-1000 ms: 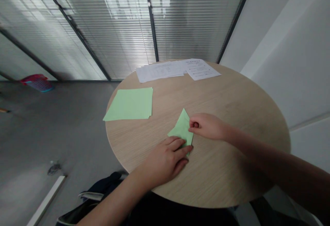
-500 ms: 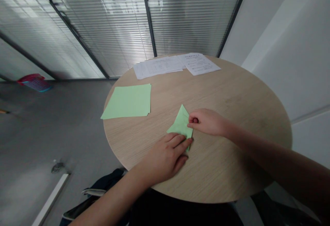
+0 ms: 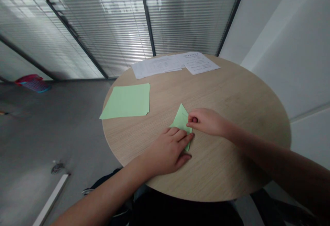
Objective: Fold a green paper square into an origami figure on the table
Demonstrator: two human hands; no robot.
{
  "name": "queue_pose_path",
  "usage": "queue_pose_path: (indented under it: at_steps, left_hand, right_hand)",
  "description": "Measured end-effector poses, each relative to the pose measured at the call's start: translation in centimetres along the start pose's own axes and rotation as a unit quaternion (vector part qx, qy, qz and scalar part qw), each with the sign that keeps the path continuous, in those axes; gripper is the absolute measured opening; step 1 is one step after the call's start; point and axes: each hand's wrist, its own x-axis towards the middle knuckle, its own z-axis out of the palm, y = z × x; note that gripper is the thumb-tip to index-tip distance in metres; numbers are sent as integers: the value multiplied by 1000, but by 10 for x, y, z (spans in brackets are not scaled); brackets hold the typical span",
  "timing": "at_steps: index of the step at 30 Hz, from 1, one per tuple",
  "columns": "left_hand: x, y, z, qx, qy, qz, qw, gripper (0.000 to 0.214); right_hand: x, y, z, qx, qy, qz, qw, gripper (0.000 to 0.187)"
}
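Note:
A folded piece of green paper (image 3: pixel 180 119) lies on the round wooden table (image 3: pixel 219 171), its pointed tip facing away from me. My left hand (image 3: pixel 171 148) rests across its lower part with the fingers stretched out, covering much of that side. At the paper's right edge, my right hand (image 3: pixel 203 121) pinches the paper between thumb and curled fingers. A small green end shows below my left fingers. Exactly how the folds lie under the hands is hidden.
A stack of green paper sheets (image 3: pixel 126 101) lies at the table's left. White printed sheets (image 3: pixel 157 67) overlap along the far edge. A red and blue basket (image 3: pixel 34 82) stands on the floor at left. Blinds (image 3: pixel 103 30) cover the glass behind.
My left hand has slid slightly up over the green paper and covers more of its left corner. My right hand keeps its pinch at the right edge.

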Motion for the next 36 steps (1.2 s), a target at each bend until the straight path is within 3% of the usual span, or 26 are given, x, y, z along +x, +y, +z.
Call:
queue_pose_path:
  at_steps: [18, 22, 26, 30, 36]
  left_hand:
    - [-5, 3, 10, 20, 3, -2, 1000, 52]
    - [-7, 5, 12, 10, 5, -18, 1000, 49]
    - [-7, 8, 11, 0, 13, -26, 1000, 47]
    - [-7, 9, 11, -9, 10, -31, 999, 42]
    - [-8, 8, 14, -11, 16, -26, 999, 39]
  right_hand:
    - [-9, -4, 5, -40, 43, -32, 998, 11]
    - [-16, 7, 15, -91, 96, -76, 988, 43]
    - [-19, 19, 22, -78, 60, -89, 991, 66]
    - [-19, 21, 22, -38, 44, -95, 994, 72]
    - [-11, 24, 22, -8, 95, 3, 995, 74]
